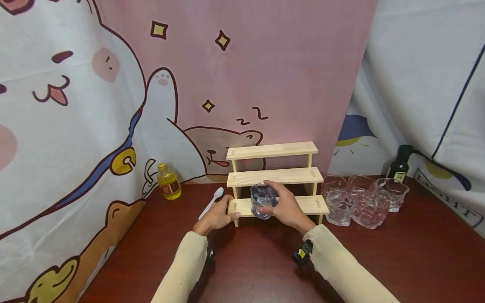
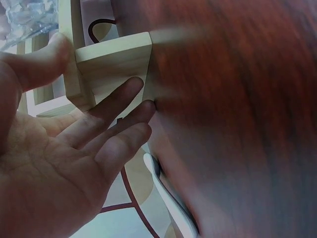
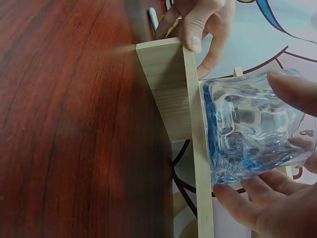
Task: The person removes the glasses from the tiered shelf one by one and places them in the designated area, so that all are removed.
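A three-tier wooden shelf (image 1: 274, 176) stands against the backdrop, its steps rising toward the back. On the left end of its lowest step (image 1: 305, 205), my left hand (image 1: 217, 213) grips the board, thumb on top and other fingers around the end. My right hand (image 1: 286, 207) holds a clear bluish drinking glass (image 1: 261, 197) by its sides, left of the middle of that step. In the right wrist view the glass (image 3: 247, 126) has its blue base right at the board's surface. A white spoon (image 1: 212, 202) lies on the table beside my left hand.
Several clear and pinkish glasses (image 1: 370, 210) stand grouped at the shelf's right. Behind them is a dark green bottle (image 1: 400, 164). A small bottle of yellow oil (image 1: 169, 183) stands at the back left. Printed cloth (image 1: 284, 75) hangs behind the dark red table (image 1: 261, 265).
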`<state>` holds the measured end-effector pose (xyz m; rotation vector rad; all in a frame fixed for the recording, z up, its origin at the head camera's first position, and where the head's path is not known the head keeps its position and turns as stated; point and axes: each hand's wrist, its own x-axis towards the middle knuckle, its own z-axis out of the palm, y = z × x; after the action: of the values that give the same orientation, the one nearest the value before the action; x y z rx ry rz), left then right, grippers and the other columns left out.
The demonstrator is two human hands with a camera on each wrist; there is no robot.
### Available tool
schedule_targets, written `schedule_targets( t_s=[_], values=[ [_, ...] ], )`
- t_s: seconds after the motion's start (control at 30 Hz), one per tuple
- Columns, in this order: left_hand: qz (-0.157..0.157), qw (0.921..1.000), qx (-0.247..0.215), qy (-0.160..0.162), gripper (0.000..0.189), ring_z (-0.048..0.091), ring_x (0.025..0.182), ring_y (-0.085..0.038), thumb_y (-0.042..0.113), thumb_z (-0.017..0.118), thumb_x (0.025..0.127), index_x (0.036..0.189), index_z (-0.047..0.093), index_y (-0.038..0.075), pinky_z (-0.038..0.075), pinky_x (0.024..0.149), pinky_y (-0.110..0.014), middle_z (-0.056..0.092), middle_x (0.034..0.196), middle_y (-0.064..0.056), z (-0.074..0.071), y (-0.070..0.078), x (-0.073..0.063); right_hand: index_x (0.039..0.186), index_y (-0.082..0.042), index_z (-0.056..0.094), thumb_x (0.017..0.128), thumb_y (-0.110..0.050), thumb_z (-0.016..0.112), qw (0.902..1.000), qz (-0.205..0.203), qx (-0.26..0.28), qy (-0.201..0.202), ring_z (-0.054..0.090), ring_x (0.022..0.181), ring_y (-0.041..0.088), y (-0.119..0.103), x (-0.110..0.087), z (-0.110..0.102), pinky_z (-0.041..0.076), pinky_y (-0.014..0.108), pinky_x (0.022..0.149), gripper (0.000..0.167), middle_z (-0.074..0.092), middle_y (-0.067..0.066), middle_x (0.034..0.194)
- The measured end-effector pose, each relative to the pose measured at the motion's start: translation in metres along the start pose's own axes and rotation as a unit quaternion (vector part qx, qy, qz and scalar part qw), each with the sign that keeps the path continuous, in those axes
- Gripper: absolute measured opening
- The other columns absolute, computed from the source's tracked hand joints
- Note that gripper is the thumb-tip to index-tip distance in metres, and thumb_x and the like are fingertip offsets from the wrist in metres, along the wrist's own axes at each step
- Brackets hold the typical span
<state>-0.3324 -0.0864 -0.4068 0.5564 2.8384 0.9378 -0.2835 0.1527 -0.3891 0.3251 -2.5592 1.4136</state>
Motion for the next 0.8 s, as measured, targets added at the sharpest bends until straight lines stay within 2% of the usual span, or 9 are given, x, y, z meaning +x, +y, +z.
schedule_targets(
  t_s=[0.17, 0.3, 0.47, 0.67, 0.8],
  values=[
    [0.004, 0.9999, -0.009, -0.004, 0.051, 0.053, 0.078, -0.019, 0.023, 0.073, 0.092, 0.134, 0.048, 0.007, 0.043, 0.072, -0.032, 0.062, 0.090, -0.009, 0.002, 0.000, 0.001, 0.146, -0.014, 0.049, 0.074, -0.020, 0.090, 1.0000, -0.003, -0.004, 0.000, 0.055, 0.128, 0.035, 0.001, -0.008, -0.009, 0.045, 0.055, 0.104, 0.084, 0.053, 0.016, 0.145],
    [-0.001, 0.9999, -0.013, -0.007, 0.049, 0.052, 0.077, -0.020, 0.023, 0.073, 0.092, 0.132, 0.048, 0.008, 0.042, 0.071, -0.032, 0.060, 0.088, -0.009, 0.002, 0.000, -0.001, 0.144, -0.015, 0.050, 0.072, -0.020, 0.091, 1.0000, 0.002, 0.000, -0.008, 0.061, 0.118, 0.033, 0.000, -0.017, -0.015, 0.049, 0.051, 0.097, 0.083, 0.055, 0.015, 0.143],
    [0.001, 0.9999, -0.011, -0.008, 0.048, 0.052, 0.076, -0.020, 0.023, 0.073, 0.093, 0.131, 0.049, 0.008, 0.042, 0.070, -0.031, 0.059, 0.087, -0.008, 0.002, -0.002, -0.002, 0.144, -0.019, 0.051, 0.072, -0.019, 0.091, 0.9997, 0.018, -0.004, -0.014, 0.062, 0.115, 0.031, 0.003, -0.031, -0.026, 0.050, 0.048, 0.093, 0.083, 0.057, 0.016, 0.140],
    [0.005, 0.9999, -0.010, -0.006, 0.048, 0.052, 0.077, -0.020, 0.022, 0.073, 0.093, 0.132, 0.048, 0.008, 0.042, 0.070, -0.031, 0.060, 0.088, -0.008, 0.001, 0.000, -0.002, 0.144, -0.016, 0.050, 0.074, -0.018, 0.090, 0.9996, 0.016, 0.017, -0.015, 0.061, 0.118, 0.039, 0.007, -0.048, -0.045, 0.055, 0.041, 0.084, 0.081, 0.058, 0.019, 0.136],
    [0.011, 0.9999, -0.007, -0.007, 0.051, 0.053, 0.078, -0.020, 0.021, 0.072, 0.093, 0.134, 0.047, 0.006, 0.042, 0.071, -0.032, 0.061, 0.090, -0.010, 0.001, 0.003, -0.001, 0.144, -0.013, 0.049, 0.074, -0.016, 0.089, 0.9995, -0.004, 0.025, -0.019, 0.062, 0.117, 0.041, 0.009, -0.061, -0.062, 0.055, 0.036, 0.081, 0.080, 0.056, 0.022, 0.137]
  ],
)
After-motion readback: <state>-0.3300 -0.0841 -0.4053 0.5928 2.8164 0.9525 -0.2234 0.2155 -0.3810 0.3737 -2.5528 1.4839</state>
